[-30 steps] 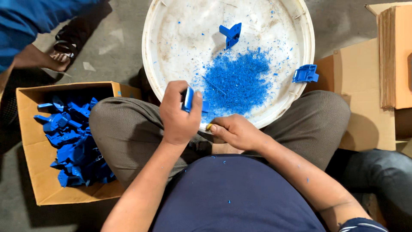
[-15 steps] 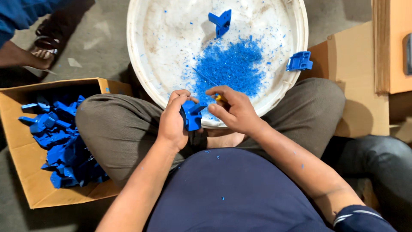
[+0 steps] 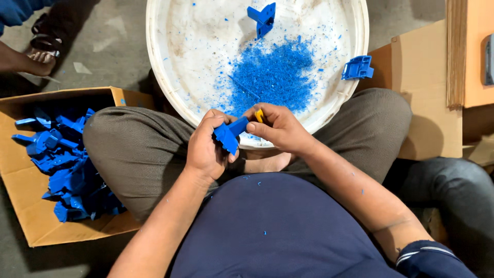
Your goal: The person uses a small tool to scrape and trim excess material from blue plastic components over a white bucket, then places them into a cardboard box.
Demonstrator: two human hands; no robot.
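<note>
My left hand (image 3: 206, 149) grips a blue plastic part (image 3: 230, 135) over my lap, at the near rim of a white round tub (image 3: 170, 87). My right hand (image 3: 278, 128) is closed on a small yellow-handled tool (image 3: 259, 115) that rests against the part's upper end. A heap of blue plastic shavings (image 3: 272, 77) lies inside the tub. One more blue part (image 3: 263, 18) lies at the tub's far side, and another (image 3: 357, 68) sits on its right rim.
A cardboard box (image 3: 31, 221) holding several blue parts (image 3: 67, 170) stands at my left knee. Flat cardboard (image 3: 427, 77) lies to the right. Another person's foot in a sandal (image 3: 38, 56) is at the upper left. My crossed legs fill the middle.
My hands came together: the left turned the blue part from upright to slanting, and the right hand with the yellow tool moved up against it. The view shifted slightly.
</note>
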